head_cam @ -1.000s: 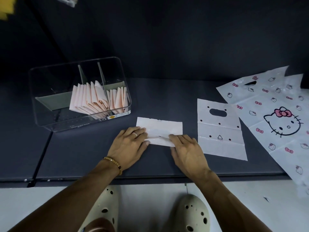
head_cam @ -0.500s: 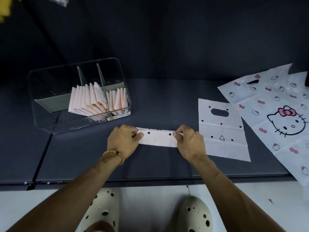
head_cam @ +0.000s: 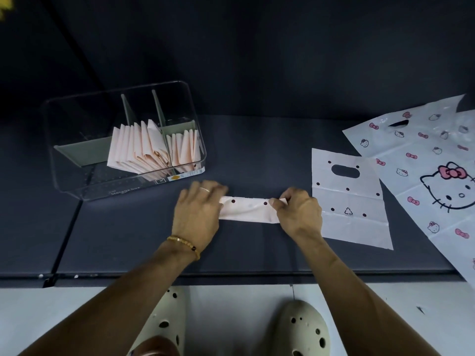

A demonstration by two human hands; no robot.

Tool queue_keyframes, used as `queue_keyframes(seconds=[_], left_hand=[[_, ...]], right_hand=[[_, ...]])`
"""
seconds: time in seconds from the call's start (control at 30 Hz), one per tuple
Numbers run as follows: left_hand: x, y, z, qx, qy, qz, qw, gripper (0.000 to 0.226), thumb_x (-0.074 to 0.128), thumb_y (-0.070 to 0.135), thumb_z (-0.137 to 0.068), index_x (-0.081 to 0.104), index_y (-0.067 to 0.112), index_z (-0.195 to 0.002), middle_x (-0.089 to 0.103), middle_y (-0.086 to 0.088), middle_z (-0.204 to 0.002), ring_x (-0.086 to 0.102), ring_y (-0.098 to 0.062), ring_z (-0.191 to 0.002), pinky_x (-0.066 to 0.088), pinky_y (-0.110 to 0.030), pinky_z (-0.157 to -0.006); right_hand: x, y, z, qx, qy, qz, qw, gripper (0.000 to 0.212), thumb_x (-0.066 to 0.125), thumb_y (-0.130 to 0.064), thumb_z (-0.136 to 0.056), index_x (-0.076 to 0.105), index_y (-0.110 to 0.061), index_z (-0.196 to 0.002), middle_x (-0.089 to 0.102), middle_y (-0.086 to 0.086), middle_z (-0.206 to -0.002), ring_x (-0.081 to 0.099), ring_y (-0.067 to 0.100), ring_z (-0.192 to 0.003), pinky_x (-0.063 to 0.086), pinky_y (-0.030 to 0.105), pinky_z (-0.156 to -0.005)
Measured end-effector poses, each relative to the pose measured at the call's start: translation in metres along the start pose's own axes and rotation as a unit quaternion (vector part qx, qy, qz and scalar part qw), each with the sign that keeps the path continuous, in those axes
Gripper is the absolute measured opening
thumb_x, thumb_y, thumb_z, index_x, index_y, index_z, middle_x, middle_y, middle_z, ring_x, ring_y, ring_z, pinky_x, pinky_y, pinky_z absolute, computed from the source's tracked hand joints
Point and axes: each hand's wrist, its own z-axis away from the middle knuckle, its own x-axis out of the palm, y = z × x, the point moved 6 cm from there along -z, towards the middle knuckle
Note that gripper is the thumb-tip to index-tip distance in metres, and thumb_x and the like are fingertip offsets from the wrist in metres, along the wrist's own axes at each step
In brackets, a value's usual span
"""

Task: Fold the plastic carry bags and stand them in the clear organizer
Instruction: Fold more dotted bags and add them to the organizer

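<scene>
A pale pink dotted carry bag, folded into a narrow strip point(head_cam: 248, 209), lies on the dark mat between my hands. My left hand point(head_cam: 198, 213) rests flat over the strip's left end, fingers stretched and blurred. My right hand point(head_cam: 298, 209) pinches the strip's right end between thumb and fingers. The clear organizer point(head_cam: 77, 160) stands at the back left, with several folded pink bags point(head_cam: 140, 147) upright in two of its compartments.
A flat dotted bag point(head_cam: 344, 227) lies just right of my right hand. A large cat-print bag point(head_cam: 421, 150) covers the far right. The mat's front edge point(head_cam: 244, 274) runs above my two cream clogs.
The bag went from a wide rectangle to a narrow strip. My left hand has since opened out flat over its left end, while the right hand keeps its pinch.
</scene>
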Motion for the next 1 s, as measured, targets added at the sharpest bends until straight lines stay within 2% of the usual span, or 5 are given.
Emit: queue_keyframes(seconds=[0.1, 0.3, 0.4, 0.57, 1.0], left_hand=[[0.004, 0.015, 0.012, 0.237, 0.021, -0.019, 0.971, 0.03, 0.061, 0.0, -0.073, 0.074, 0.01, -0.098, 0.071, -0.004, -0.109, 0.066, -0.023, -0.102, 0.051, -0.035, -0.088], [0.013, 0.002, 0.016, 0.198, -0.015, 0.043, 0.979, 0.035, 0.08, 0.01, -0.074, 0.071, 0.004, -0.108, 0.067, -0.009, -0.118, 0.063, -0.024, -0.11, 0.052, -0.043, -0.092], [0.012, 0.001, 0.014, 0.178, -0.031, 0.077, 0.98, 0.039, 0.079, 0.007, -0.074, 0.069, 0.003, -0.112, 0.066, -0.011, -0.119, 0.063, -0.026, -0.111, 0.048, -0.046, -0.095], [0.01, 0.001, 0.013, 0.153, -0.05, 0.083, 0.983, 0.038, 0.077, 0.006, -0.077, 0.068, 0.002, -0.114, 0.065, -0.011, -0.12, 0.062, -0.027, -0.112, 0.049, -0.049, -0.093], [0.007, 0.004, 0.018, 0.14, -0.032, 0.031, 0.989, 0.032, 0.073, 0.015, -0.082, 0.07, 0.007, -0.112, 0.066, -0.006, -0.12, 0.062, -0.022, -0.112, 0.051, -0.043, -0.093]], right_hand=[[0.001, 0.003, -0.001, 0.024, -0.002, -0.006, 1.0, 0.028, 0.068, -0.046, -0.082, 0.064, -0.019, -0.088, 0.065, 0.003, -0.08, 0.06, 0.026, -0.085, 0.04, 0.027, -0.062], [-0.011, -0.036, 0.035, -0.219, 0.168, 0.115, 0.954, 0.019, 0.07, -0.021, -0.081, 0.067, -0.01, -0.097, 0.062, 0.009, -0.104, 0.057, 0.033, -0.092, 0.048, 0.039, -0.074], [0.035, -0.063, 0.074, -0.373, 0.043, 0.147, 0.915, 0.043, 0.049, -0.027, -0.095, 0.058, -0.002, -0.128, 0.053, 0.017, -0.137, 0.049, 0.034, -0.126, 0.041, 0.044, -0.104], [0.062, -0.042, 0.082, -0.362, -0.094, 0.236, 0.897, 0.076, 0.0, -0.056, -0.093, 0.001, -0.008, -0.152, -0.007, 0.01, -0.16, -0.012, 0.02, -0.147, -0.013, 0.034, -0.117], [0.005, 0.022, 0.057, -0.204, -0.039, 0.261, 0.943, 0.066, 0.021, -0.048, -0.1, 0.01, -0.011, -0.153, 0.001, 0.009, -0.161, -0.002, 0.024, -0.148, -0.001, 0.036, -0.119]])
